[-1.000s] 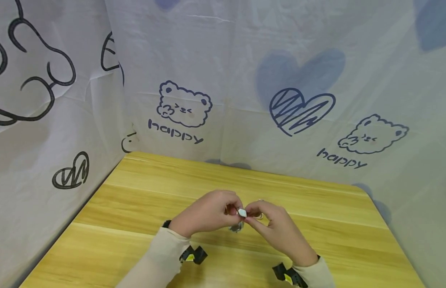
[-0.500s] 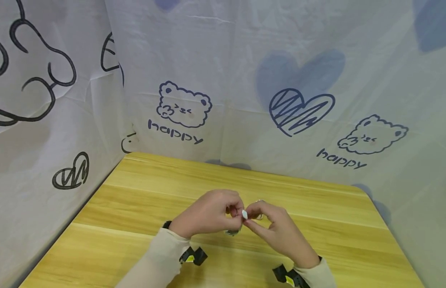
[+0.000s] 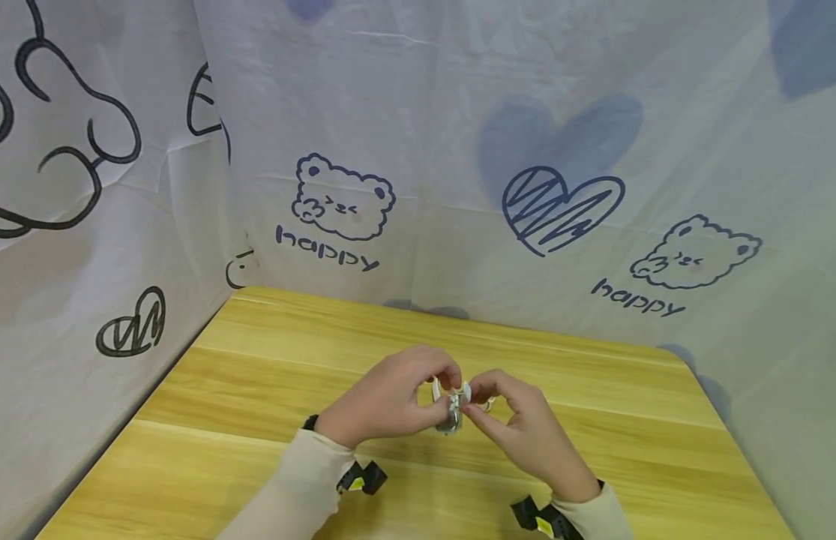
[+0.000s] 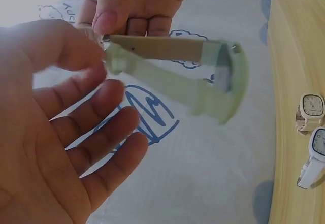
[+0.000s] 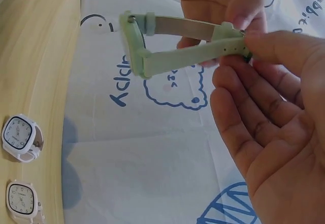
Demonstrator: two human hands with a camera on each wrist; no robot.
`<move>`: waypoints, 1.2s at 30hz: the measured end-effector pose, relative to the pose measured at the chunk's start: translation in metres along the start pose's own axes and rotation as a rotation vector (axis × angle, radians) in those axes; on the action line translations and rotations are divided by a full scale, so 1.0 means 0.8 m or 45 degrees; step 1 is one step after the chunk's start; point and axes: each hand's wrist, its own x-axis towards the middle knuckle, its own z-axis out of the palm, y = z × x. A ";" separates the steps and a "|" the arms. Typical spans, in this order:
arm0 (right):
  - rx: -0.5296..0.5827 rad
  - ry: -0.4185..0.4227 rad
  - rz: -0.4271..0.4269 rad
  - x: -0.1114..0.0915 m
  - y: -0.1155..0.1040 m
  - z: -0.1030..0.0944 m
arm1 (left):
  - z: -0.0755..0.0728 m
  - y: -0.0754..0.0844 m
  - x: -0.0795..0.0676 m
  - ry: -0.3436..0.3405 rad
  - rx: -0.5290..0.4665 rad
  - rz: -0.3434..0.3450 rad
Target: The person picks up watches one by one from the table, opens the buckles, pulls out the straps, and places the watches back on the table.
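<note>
Showing two hands joined over one small object, this arrangement sets a pale green watch (image 5: 177, 59) above the middle of the tabletop (image 3: 256, 360), well short of its far corners. The left hand (image 3: 393, 394) pinches the watch between thumb and forefinger near the buckle end of the strap. The right hand (image 3: 535, 431) pinches the holed tongue (image 5: 226, 49), thumb against forefinger, its other fingers loosely extended and off the strap.

The governing relation is that of the strap ends to each other: they meet within the paired fingertips, the tongue on the right hand's side and the buckle half (image 5: 183, 27) on the left's. Both hands are therefore at the closure, with the right nearer the tongue's tip. The loop's long axis runs downward from this grip, and the case (image 5: 133, 46) hangs at its lower end, touching neither hand. Whether the tongue passes through the buckle cannot be told, since fingers cover that part.

On the tabletop, below the raised work and short of the far edge, lie a white watch (image 5: 19, 133) and, just beside it to the right, a cream watch (image 5: 21, 198). A printed sheet (image 3: 444, 259) rises behind the far edge.
</note>
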 end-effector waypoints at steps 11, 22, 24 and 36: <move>0.017 0.045 0.084 0.001 0.003 0.001 | 0.001 0.005 0.002 -0.089 0.040 -0.109; -0.075 0.076 -0.007 0.001 0.002 0.000 | 0.004 0.007 0.002 -0.059 0.089 -0.060; -0.072 0.077 -0.022 0.001 0.002 -0.001 | 0.005 0.008 0.002 -0.051 0.097 -0.044; -0.009 -0.052 0.127 0.003 0.004 0.002 | 0.006 0.008 0.002 0.066 0.077 -0.046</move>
